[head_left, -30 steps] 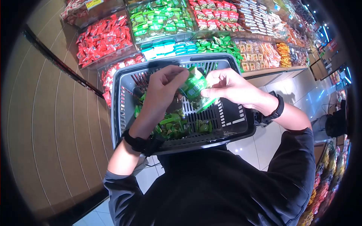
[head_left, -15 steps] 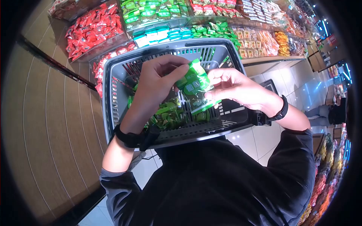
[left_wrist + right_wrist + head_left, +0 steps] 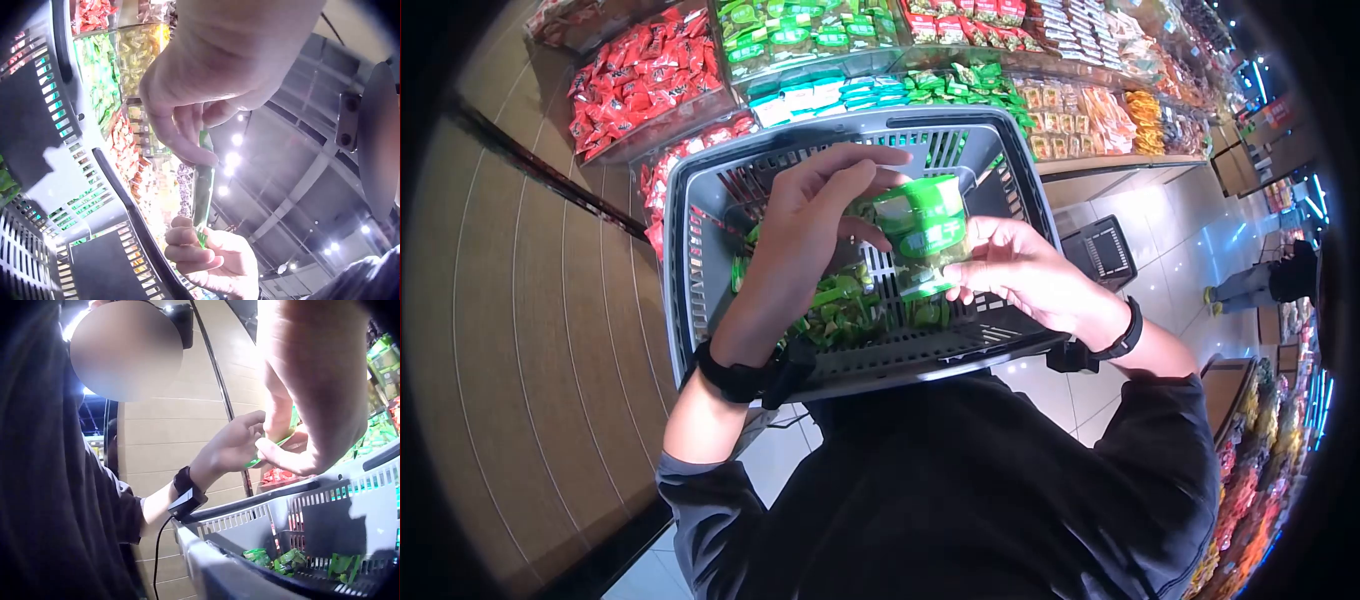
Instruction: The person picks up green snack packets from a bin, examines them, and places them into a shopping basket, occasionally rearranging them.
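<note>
A green snack packet [image 3: 925, 235] with white lettering and a partly clear front is held up over the grey shopping basket [image 3: 862, 122]. My right hand [image 3: 1030, 265] pinches its lower right edge between thumb and fingers. Beside the packet's upper left is my left hand [image 3: 815, 215], its thumb apart from the index finger and its fingers loosely bent. Seen edge-on in the left wrist view, the packet [image 3: 203, 190] runs from the left fingertips down to the right hand [image 3: 219, 256]. More green packets [image 3: 840, 310] lie at the bottom of the basket.
Beyond the basket stand shelf bins of red packets [image 3: 650, 85], green packets [image 3: 800, 30], blue-and-white packets [image 3: 830, 95] and orange packets [image 3: 1143, 110]. A panelled wall [image 3: 520, 300] rises on the left. On the tiled floor to the right lies a dark grated object [image 3: 1105, 250]; farther off a person [image 3: 1250, 285] stands.
The packet has turned so its lettered front faces up toward me. My left thumb and index finger have spread away from its top edge. The right hand has shifted slightly lower with it.
</note>
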### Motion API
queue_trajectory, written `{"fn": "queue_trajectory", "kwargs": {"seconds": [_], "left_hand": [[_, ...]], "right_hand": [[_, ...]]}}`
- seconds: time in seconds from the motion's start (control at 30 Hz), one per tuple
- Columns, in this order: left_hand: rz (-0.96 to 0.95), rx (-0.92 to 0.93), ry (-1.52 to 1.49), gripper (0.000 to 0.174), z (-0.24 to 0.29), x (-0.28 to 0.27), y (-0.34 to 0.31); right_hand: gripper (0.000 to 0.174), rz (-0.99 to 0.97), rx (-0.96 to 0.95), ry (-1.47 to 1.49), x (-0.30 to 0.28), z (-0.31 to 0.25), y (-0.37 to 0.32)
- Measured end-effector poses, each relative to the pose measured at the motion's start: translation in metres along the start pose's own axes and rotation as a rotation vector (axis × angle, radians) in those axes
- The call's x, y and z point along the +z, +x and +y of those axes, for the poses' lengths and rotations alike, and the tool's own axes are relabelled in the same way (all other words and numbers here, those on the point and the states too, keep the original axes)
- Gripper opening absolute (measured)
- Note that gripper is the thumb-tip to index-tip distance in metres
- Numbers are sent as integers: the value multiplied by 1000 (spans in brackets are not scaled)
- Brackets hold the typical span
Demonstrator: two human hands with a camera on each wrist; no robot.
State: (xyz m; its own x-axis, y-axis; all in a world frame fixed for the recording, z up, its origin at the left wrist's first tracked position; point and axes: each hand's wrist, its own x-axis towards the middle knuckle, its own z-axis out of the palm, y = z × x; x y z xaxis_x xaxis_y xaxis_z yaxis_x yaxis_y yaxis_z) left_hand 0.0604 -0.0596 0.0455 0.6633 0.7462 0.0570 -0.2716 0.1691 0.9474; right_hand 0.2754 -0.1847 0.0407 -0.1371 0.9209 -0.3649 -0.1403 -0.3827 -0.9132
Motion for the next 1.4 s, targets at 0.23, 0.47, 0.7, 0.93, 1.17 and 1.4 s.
{"fn": "queue_trajectory", "kwargs": {"seconds": [0.23, 0.47, 0.7, 0.93, 1.17, 1.4], "left_hand": [[-89, 21, 53, 45, -1, 6, -1], [-285, 50, -169, 85, -3, 10, -5], [-309, 87, -300, 90, -2, 5, -6], [-255, -72, -394, 70, 2, 5, -7], [-181, -51, -469, 58, 0, 3, -7], [-156, -37, -356, 61, 1, -5, -6]], "right_hand": [[10, 192, -400, -199, 2, -5, 0], [17, 223, -1293, -1728, 9, -21, -8], [12, 151, -1400, -1636, 24, -20, -7], [26, 60, -1401, -1647, 22, -18, -12], [14, 109, -1446, -1603, 22, -15, -4], [16, 139, -1434, -1653, 12, -30, -8]]}}
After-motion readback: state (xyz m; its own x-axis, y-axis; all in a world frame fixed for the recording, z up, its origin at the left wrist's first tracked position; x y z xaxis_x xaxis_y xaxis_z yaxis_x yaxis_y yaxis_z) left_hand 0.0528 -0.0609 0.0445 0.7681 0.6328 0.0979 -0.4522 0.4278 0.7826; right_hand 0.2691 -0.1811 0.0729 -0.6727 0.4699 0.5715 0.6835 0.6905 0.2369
